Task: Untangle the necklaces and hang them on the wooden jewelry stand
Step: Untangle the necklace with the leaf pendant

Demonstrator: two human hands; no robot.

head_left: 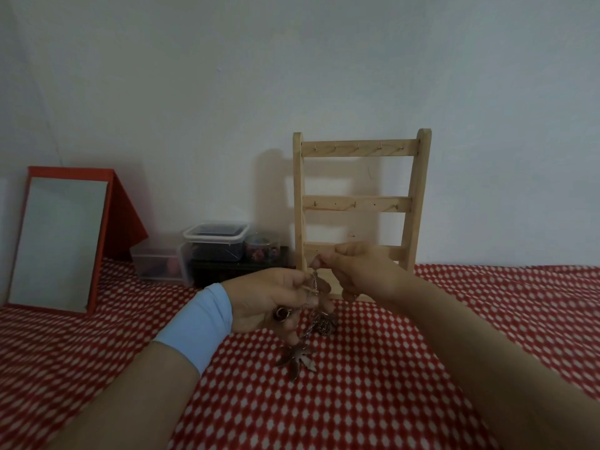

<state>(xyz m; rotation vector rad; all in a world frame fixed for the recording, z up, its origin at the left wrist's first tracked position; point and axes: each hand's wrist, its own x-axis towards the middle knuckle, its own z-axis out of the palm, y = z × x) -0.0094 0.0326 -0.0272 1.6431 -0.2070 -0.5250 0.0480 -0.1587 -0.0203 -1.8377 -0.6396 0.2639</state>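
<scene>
Left grip curls round the tangled necklaces, holding the bundle up over the red dotted cloth, probably so the chains hang free. The leaf pendant dangles lowest; cannot tell if it touches the cloth. Right grip pinches one strand at the top of the bundle, likely teasing it out. The tangle sits between both grips, just before the bottom rail of the wooden jewelry stand. Its hooks look bare, so nothing is hung yet. Mirror stands far left.

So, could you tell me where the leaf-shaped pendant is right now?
Head view, low centre: the leaf-shaped pendant hangs just below the left hand, over the red dotted cloth.
</scene>
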